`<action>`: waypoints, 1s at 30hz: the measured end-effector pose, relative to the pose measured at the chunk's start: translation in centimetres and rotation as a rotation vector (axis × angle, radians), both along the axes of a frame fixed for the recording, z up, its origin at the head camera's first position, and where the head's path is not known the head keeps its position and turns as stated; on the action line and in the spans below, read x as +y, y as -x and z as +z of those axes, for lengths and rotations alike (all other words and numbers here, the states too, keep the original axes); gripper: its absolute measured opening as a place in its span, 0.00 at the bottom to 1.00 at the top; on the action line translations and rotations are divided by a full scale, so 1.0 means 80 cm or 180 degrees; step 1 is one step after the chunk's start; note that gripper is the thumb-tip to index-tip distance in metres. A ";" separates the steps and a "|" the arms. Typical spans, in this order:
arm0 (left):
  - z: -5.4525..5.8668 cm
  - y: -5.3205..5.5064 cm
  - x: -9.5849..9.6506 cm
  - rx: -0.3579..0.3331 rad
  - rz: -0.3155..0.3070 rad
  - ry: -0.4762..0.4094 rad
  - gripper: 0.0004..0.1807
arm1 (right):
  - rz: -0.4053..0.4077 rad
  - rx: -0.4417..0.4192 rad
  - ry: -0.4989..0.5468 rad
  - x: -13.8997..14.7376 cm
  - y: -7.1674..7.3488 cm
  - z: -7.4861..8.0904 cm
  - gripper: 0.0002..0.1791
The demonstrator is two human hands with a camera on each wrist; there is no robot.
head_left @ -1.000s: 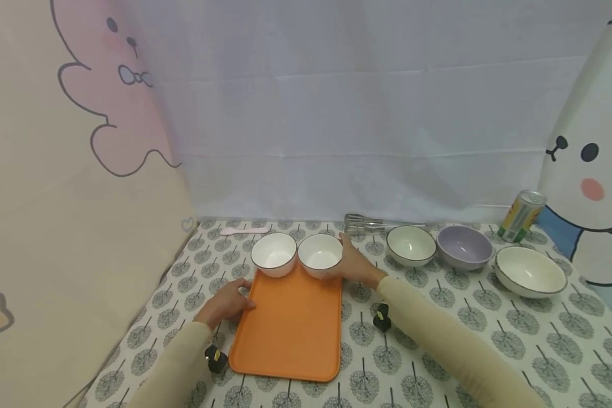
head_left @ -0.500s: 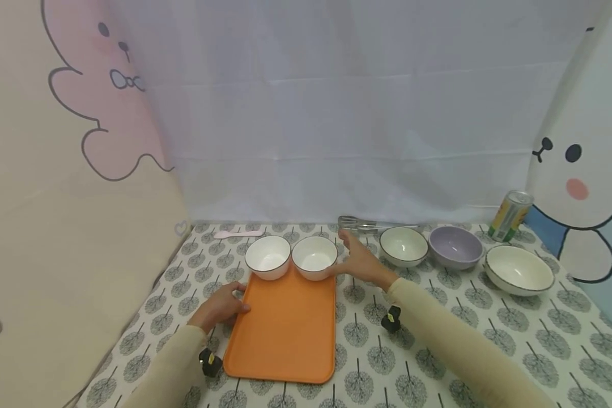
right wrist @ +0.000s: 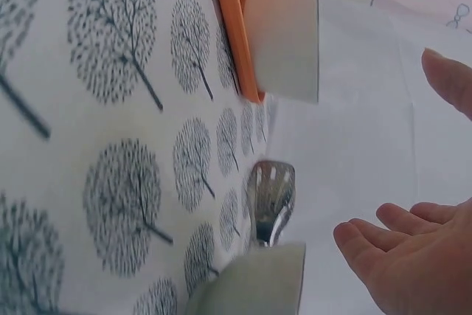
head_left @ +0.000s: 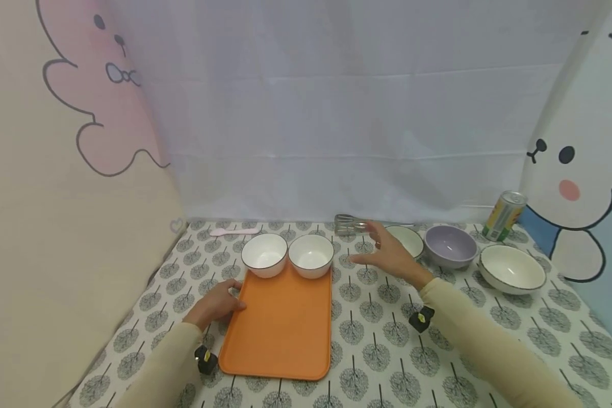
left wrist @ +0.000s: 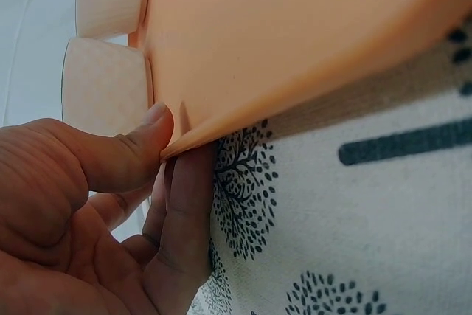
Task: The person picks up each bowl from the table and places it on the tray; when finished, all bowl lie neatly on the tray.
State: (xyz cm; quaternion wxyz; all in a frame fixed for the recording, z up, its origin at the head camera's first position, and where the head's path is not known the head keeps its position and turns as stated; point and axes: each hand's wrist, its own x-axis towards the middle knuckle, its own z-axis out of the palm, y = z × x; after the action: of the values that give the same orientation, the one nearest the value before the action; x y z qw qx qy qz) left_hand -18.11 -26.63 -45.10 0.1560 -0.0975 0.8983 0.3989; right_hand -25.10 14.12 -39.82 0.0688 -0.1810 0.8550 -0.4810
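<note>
My left hand (head_left: 216, 304) grips the left rim of an orange tray (head_left: 277, 334), thumb on top and fingers beneath, as the left wrist view shows up close (left wrist: 125, 182). Two white bowls with dark rims, a left one (head_left: 264, 254) and a right one (head_left: 311, 256), sit side by side at the tray's far end. Over the cloth to the right, my right hand (head_left: 392, 258) holds nothing, thumb and fingers spread apart. It partly covers a pale green bowl (head_left: 408, 241) in the head view. That green bowl (right wrist: 258, 282) stands below the hand in the right wrist view.
Right of the green bowl stand a purple bowl (head_left: 451, 246), a wide white bowl (head_left: 512, 270) and a tilted can (head_left: 505, 216). A metal whisk and slotted turner (head_left: 349, 225) lie at the back. A pink spoon (head_left: 233, 232) rests at back left. White curtain (head_left: 296, 124) hangs behind.
My right hand has let go of the right white bowl on the tray and moved right, toward the green bowl. The left hand keeps its grip on the tray. The head view shifts slightly.
</note>
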 end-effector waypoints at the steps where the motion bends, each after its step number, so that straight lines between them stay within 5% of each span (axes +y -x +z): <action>1: 0.001 0.000 0.000 0.0009 -0.0015 -0.0004 0.26 | -0.0013 0.0019 -0.0022 0.007 0.000 0.002 0.61; 30: 0.006 0.003 -0.002 0.0041 -0.0144 0.0223 0.25 | -0.0546 0.0143 -0.0368 0.143 -0.020 0.015 0.61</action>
State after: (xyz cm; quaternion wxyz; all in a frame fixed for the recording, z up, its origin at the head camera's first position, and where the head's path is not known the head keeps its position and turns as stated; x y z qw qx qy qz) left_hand -18.32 -26.79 -44.64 0.1557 -0.0800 0.9147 0.3642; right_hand -23.49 25.56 -38.66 0.0185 -0.1137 0.8951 -0.4308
